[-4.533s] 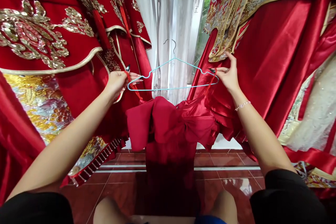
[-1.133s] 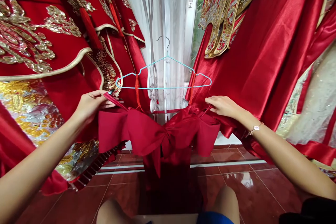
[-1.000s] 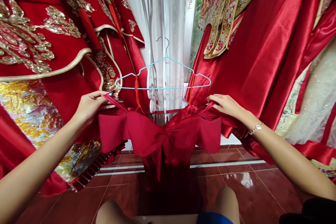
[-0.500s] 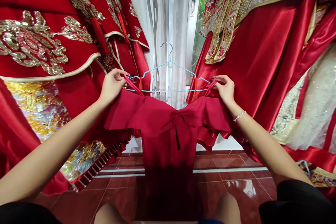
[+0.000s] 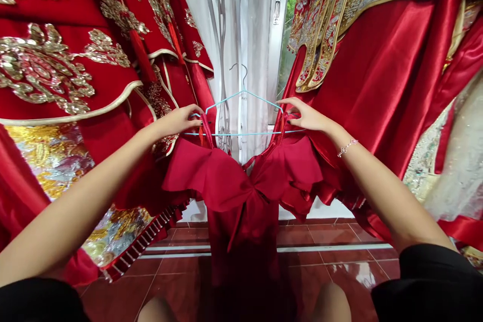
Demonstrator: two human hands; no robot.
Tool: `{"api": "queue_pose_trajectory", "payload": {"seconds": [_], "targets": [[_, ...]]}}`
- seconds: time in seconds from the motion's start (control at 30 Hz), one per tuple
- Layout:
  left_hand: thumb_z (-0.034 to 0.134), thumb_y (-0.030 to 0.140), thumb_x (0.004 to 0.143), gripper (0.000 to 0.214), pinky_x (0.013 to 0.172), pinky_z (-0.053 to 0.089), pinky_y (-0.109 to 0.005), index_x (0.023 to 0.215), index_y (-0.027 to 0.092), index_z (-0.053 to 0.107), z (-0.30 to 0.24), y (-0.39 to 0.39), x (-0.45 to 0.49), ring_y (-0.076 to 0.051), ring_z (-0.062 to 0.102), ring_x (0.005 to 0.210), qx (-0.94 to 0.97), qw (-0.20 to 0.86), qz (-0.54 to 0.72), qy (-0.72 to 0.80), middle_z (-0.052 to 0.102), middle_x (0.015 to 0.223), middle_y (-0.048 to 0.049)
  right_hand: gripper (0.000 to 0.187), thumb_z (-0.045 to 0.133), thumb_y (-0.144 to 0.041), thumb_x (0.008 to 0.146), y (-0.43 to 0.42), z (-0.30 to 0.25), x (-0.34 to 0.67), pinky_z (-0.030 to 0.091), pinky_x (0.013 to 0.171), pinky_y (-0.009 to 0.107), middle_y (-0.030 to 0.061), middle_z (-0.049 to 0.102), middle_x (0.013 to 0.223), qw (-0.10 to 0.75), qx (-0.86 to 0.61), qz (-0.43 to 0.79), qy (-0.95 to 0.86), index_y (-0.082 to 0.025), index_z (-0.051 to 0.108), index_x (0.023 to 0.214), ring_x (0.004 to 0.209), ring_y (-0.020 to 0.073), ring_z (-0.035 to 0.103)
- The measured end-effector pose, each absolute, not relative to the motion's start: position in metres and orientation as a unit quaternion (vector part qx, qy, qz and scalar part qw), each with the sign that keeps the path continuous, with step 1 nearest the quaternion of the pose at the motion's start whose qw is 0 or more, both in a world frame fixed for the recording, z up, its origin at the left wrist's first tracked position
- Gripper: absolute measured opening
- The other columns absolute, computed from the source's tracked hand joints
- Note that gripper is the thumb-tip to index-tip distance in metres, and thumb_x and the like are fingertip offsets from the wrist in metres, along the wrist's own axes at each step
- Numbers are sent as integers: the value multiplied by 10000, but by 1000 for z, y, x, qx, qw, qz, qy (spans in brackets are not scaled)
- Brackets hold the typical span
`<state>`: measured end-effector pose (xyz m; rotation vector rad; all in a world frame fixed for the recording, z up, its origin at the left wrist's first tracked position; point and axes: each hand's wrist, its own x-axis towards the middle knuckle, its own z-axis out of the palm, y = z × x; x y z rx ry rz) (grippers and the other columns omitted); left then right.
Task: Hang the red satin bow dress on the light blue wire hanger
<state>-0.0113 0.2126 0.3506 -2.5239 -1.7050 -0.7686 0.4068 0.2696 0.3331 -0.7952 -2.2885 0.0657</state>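
A red dress with ruffled shoulders and a front bow hangs in front of me on a light blue wire hanger. My left hand pinches the dress strap at the notch on the hanger's left side. On the other side, my right hand has thumb and fingers closed around the right strap, close to the hanger's right notch. The hanger's bare hook points up before the curtain. Both straps loop over the hanger's shoulders, and the bodice sags between them.
Red garments with gold embroidery stand close on the left. A red satin skirt and a beaded top crowd the right. Behind are a white curtain and a door frame. Below lies a red tiled floor.
Both hands have moved inward along the hanger, bringing the straps closer together. The dress neckline has slackened and its bow has folded downward.
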Motion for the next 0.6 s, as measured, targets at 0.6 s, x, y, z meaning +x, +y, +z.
{"api": "queue_pose_trajectory", "payload": {"seconds": [0.6], "targets": [[405, 554, 903, 465, 1174, 180, -441, 832, 193, 690, 288, 169, -67, -208, 480, 1024, -866, 46, -214, -450, 723, 871, -10, 286, 559, -147, 675, 228, 307, 466, 366, 955, 531, 81, 732, 992, 26, -472, -101, -876, -222, 723, 897, 1070, 328, 542]]}}
